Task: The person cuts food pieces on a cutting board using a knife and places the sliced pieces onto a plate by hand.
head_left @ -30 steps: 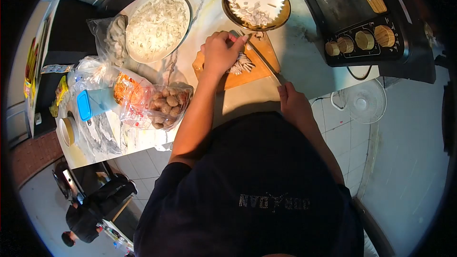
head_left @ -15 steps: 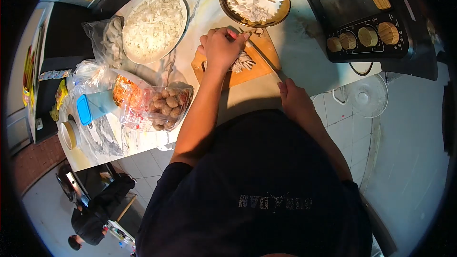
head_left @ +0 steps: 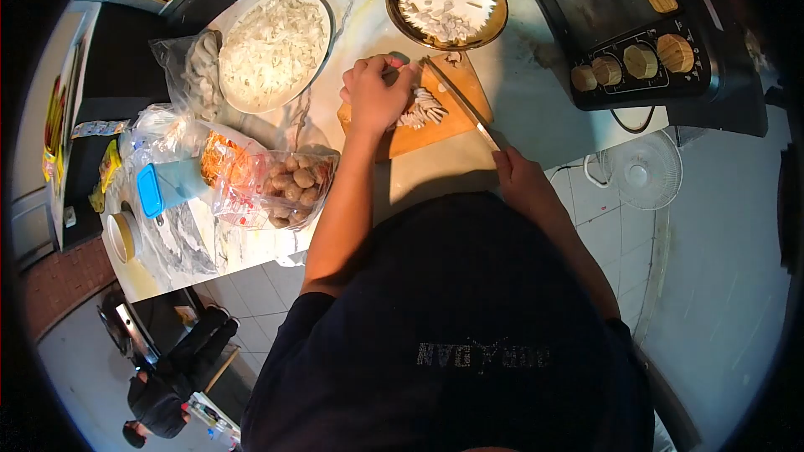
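Observation:
My right hand (head_left: 521,177) is closed around the handle of a knife (head_left: 462,102), its blade slanting up and left across the right part of a wooden cutting board (head_left: 402,147). My left hand (head_left: 378,94) is over the board's left side, fingers curled in. Whatever is under or between those fingers is mostly hidden. Pale, thin slices of food (head_left: 425,110) lie fanned on the board between my left hand and the blade. Beyond the board stands a dark-rimmed plate (head_left: 501,18) with small pale cut pieces on white.
A large white plate (head_left: 325,48) of pale shreds is at the left, beside a bag of greyish food (head_left: 201,75). Nearer are a bag of brown balls (head_left: 293,188) and a blue-lidded container (head_left: 151,190). An oven (head_left: 645,67) borders the right. Another person (head_left: 159,402) is lower left.
My left hand has shifted left, away from the knife, uncovering more of the slices. The blade's upper end shows more fully now. My right hand has moved slightly right and down.

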Available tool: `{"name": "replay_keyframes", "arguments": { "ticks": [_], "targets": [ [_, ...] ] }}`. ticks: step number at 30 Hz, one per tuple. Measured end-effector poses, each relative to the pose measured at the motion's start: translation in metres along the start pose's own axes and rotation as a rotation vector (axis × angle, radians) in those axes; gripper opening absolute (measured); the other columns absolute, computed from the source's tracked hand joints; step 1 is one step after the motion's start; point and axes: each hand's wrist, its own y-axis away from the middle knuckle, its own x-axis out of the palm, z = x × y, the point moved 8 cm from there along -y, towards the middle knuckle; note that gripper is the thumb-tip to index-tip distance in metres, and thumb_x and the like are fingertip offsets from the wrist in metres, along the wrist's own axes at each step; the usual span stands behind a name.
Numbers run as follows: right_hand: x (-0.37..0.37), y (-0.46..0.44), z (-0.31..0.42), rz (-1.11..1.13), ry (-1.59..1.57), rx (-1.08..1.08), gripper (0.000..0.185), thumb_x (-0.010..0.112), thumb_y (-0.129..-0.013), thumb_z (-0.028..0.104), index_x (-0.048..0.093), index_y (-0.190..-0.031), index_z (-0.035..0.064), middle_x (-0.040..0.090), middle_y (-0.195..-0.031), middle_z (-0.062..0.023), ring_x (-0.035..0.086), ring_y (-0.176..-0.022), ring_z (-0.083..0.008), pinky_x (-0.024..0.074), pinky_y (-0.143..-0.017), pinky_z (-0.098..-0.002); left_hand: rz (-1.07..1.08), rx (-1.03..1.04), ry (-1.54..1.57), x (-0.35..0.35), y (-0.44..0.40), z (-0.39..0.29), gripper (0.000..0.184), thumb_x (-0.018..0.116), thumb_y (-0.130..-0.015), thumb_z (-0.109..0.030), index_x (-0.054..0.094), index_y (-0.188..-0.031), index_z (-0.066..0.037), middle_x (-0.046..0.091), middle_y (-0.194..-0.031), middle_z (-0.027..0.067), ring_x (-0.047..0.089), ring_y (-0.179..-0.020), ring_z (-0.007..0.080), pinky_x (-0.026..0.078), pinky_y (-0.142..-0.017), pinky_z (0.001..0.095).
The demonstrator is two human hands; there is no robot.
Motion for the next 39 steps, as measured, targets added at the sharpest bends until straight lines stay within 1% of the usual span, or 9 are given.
{"name": "replay_keyframes", "arguments": {
  "ticks": [4, 12, 18, 20, 24, 28, 30, 32, 39],
  "targets": [
    [0.001, 0.003, 0.0, -0.004, -0.062, -0.03, 0.044, 0.041, -0.102, 0.04, 0.059, -0.107, -0.0005, 0.064, -0.097, -0.0313, 0.06, -0.095, -0.0506, 0.0493, -0.081, -0.0536, 0.064, 0.043, -0.047, -0.009, 0.006, 0.004, 0.028, 0.072, -0.082, -0.039, 0.073, -0.098, -0.016, 0.063, -0.113, 0.0091, 0.05, -0.112, 0.0314, 0.033, -0.098, 0.0445],
    [0.0, 0.004, 0.005, -0.028, -0.011, -0.043, 0.04, 0.045, -0.101, 0.041, 0.059, -0.106, 0.0032, 0.066, -0.087, -0.0281, 0.062, -0.088, -0.0489, 0.0497, -0.076, -0.0529, 0.145, 0.361, -0.081, -0.011, 0.022, -0.013, 0.019, 0.073, -0.08, -0.023, 0.074, -0.099, -0.022, 0.057, -0.107, 0.0038, 0.046, -0.111, 0.0285, 0.03, -0.094, 0.0423],
    [-0.01, 0.007, 0.009, -0.141, -0.05, -0.069, 0.038, 0.046, -0.101, 0.039, 0.056, -0.099, 0.0026, 0.065, -0.083, -0.0277, 0.062, -0.085, -0.0486, 0.049, -0.072, -0.0544, 0.15, 0.3, -0.086, -0.013, 0.022, -0.019, 0.018, 0.074, -0.081, -0.028, 0.074, -0.096, -0.018, 0.058, -0.112, 0.0058, 0.046, -0.115, 0.0302, 0.031, -0.097, 0.0451],
    [-0.015, 0.005, 0.006, -0.195, -0.01, -0.037, 0.035, 0.047, -0.102, 0.036, 0.057, -0.098, 0.0022, 0.062, -0.077, -0.0259, 0.06, -0.079, -0.0479, 0.0465, -0.066, -0.0478, 0.175, 0.295, -0.15, -0.013, 0.024, -0.019, 0.019, 0.074, -0.08, -0.029, 0.073, -0.095, -0.017, 0.058, -0.112, 0.006, 0.046, -0.115, 0.0304, 0.031, -0.096, 0.0451],
    [-0.018, 0.001, 0.006, -0.173, 0.062, -0.006, 0.036, 0.047, -0.102, 0.036, 0.056, -0.097, 0.0015, 0.062, -0.076, -0.0256, 0.06, -0.078, -0.0477, 0.0462, -0.066, -0.0483, 0.256, 0.266, -0.221, -0.009, 0.025, -0.019, 0.02, 0.075, -0.08, -0.03, 0.073, -0.094, -0.016, 0.058, -0.113, 0.0064, 0.046, -0.115, 0.0306, 0.031, -0.095, 0.0452],
    [-0.011, -0.003, 0.008, -0.101, 0.055, -0.032, 0.038, 0.047, -0.101, 0.037, 0.057, -0.095, 0.0005, 0.062, -0.079, -0.026, 0.061, -0.079, -0.0461, 0.0464, -0.068, -0.048, 0.172, 0.305, -0.147, -0.01, 0.027, -0.017, 0.013, 0.075, -0.078, -0.024, 0.072, -0.088, -0.017, 0.057, -0.108, 0.0046, 0.046, -0.11, 0.0289, 0.031, -0.091, 0.0433],
    [-0.012, 0.001, 0.013, -0.066, 0.054, -0.038, 0.039, 0.048, -0.101, 0.037, 0.057, -0.095, 0.0001, 0.063, -0.08, -0.0261, 0.062, -0.08, -0.0451, 0.0467, -0.069, -0.0473, 0.245, 0.261, -0.155, -0.008, 0.027, -0.013, 0.018, 0.074, -0.083, -0.03, 0.073, -0.093, -0.015, 0.058, -0.114, 0.0054, 0.045, -0.115, 0.0302, 0.032, -0.096, 0.0461],
    [-0.012, 0.004, 0.015, -0.001, 0.062, 0.002, 0.042, 0.045, -0.1, 0.043, 0.059, -0.097, 0.0028, 0.066, -0.087, -0.0262, 0.062, -0.088, -0.0479, 0.0482, -0.078, -0.0539, 0.248, 0.263, -0.153, -0.009, 0.026, -0.01, 0.018, 0.074, -0.083, -0.03, 0.073, -0.093, -0.015, 0.058, -0.115, 0.0053, 0.046, -0.115, 0.0302, 0.032, -0.096, 0.0461],
    [-0.015, 0.001, 0.011, -0.093, -0.01, -0.045, 0.042, 0.045, -0.1, 0.043, 0.06, -0.099, 0.0033, 0.066, -0.087, -0.0263, 0.063, -0.089, -0.047, 0.0484, -0.077, -0.0526, 0.272, 0.227, -0.083, -0.014, 0.025, -0.001, 0.017, 0.073, -0.084, -0.027, 0.072, -0.091, -0.011, 0.061, -0.114, 0.0069, 0.049, -0.112, 0.0308, 0.034, -0.098, 0.0439]
  ]
}}
